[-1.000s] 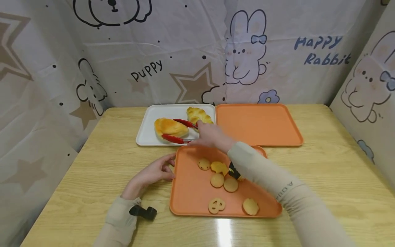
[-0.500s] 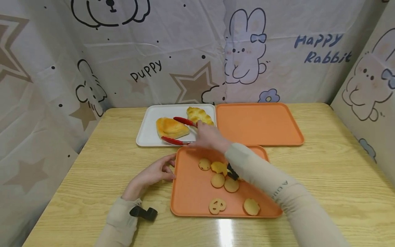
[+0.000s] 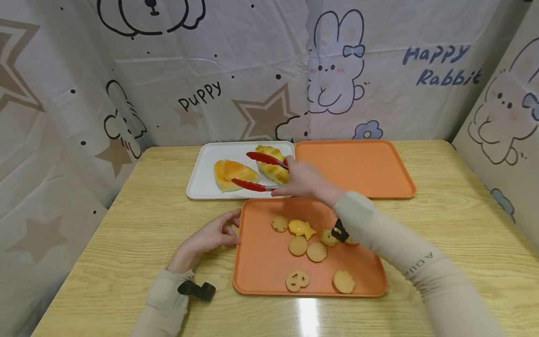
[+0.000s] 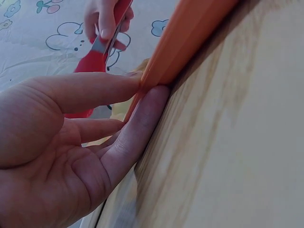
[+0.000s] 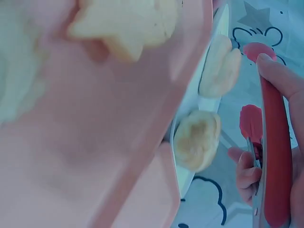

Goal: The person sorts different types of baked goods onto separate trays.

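Note:
My right hand (image 3: 307,180) grips a pair of red-tipped tongs (image 3: 252,186) above the white tray (image 3: 201,180). The tongs' tips stand spread, with nothing clamped between them. On that tray lie a smooth golden bread roll (image 3: 231,174) at left and a braided bread (image 3: 275,174) at right, partly behind the tongs. In the right wrist view, both breads sit apart from the tongs (image 5: 275,156). My left hand (image 3: 212,234) holds the left rim of the front orange tray (image 3: 261,267), thumb and fingers pinching its edge in the left wrist view (image 4: 161,61).
Several cookies lie on the front tray, including a fish-shaped one (image 3: 300,228), a pretzel-shaped one (image 3: 297,281) and a round one (image 3: 316,252). A second orange tray (image 3: 353,168) adjoins the white tray at right. A patterned cloth (image 3: 252,61) hangs behind the wooden table (image 3: 442,210).
The tongs have come away from the smooth bread roll, moving right and up with my right hand. The roll stays on the white tray. My left hand has kept its place.

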{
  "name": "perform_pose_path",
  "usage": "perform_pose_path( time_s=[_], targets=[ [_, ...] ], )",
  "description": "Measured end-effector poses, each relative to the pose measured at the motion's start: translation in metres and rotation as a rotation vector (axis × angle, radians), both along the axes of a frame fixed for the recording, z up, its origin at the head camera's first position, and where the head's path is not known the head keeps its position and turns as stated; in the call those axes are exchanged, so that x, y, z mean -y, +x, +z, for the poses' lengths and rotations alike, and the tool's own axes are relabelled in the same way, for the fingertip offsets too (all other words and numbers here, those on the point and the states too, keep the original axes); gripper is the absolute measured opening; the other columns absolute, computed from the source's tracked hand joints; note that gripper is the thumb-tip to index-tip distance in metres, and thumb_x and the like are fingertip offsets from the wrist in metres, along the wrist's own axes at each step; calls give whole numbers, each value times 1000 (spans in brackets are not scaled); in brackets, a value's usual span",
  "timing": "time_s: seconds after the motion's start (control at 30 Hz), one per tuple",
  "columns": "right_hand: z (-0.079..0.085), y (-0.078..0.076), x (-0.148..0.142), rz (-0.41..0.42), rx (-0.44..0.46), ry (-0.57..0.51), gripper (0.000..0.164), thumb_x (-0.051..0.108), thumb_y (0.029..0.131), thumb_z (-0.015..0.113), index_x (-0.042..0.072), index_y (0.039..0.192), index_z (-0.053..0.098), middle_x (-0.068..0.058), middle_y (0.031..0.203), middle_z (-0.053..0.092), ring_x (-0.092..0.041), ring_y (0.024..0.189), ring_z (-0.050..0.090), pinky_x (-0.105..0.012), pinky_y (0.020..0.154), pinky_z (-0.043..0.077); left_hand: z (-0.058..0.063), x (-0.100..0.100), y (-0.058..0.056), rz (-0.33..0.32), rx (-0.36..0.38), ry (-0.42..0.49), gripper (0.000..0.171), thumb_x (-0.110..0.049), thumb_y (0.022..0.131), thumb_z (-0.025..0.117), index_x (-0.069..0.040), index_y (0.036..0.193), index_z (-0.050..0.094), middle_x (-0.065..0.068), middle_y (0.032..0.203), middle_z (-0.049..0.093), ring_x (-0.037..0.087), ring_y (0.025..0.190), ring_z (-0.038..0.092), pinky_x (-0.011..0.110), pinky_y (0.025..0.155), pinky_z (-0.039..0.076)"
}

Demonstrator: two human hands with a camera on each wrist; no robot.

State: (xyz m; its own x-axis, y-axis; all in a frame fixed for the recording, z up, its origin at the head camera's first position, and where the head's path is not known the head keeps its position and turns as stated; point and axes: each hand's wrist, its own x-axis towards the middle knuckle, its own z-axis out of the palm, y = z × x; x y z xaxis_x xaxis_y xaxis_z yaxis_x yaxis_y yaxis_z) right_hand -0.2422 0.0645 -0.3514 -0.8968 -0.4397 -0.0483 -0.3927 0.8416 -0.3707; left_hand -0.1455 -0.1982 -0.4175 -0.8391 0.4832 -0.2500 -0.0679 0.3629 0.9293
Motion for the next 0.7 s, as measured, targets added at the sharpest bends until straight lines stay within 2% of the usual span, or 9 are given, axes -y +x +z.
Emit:
perform_pose_path(
  time_s=[0.13,0.23,0.4,0.5,0.7],
  targets=[
    [5,3,-14,11,-16,7,80,61,65,69,5,116,43,-8,96,59,-21,79,57,-34,67,48,0,-1,0,4,1,-1,78,-1,78,64,-2,143,22,18,115,41,15,76,51,22,64,44],
    [8,9,-23,32,-35,-5,74,58,66,70,6,112,45,-8,92,60,-21,75,56,-34,64,48,0,-1,-1,4,-4,0,78,-1,78,65,-1,143,22,18,115,41,14,76,52,22,64,44],
    [11,20,-40,68,-90,-15,67,55,68,70,6,108,48,-8,89,61,-20,72,58,-34,62,49,0,-1,-2,0,-7,6,78,-1,78,65,1,143,22,18,115,40,13,75,52,22,65,45],
    [12,26,-50,83,-116,-11,64,55,68,70,7,106,50,-7,87,62,-18,71,58,-33,62,49,0,-1,-2,5,5,2,79,-2,77,66,-3,143,22,16,115,41,13,76,53,22,66,45],
    [14,41,-65,108,-122,27,63,54,70,70,8,109,51,-9,90,64,-19,72,60,-35,64,50,-2,0,-2,17,9,-4,79,-2,77,66,-3,143,23,16,115,41,14,75,52,22,63,43]
  ],
)
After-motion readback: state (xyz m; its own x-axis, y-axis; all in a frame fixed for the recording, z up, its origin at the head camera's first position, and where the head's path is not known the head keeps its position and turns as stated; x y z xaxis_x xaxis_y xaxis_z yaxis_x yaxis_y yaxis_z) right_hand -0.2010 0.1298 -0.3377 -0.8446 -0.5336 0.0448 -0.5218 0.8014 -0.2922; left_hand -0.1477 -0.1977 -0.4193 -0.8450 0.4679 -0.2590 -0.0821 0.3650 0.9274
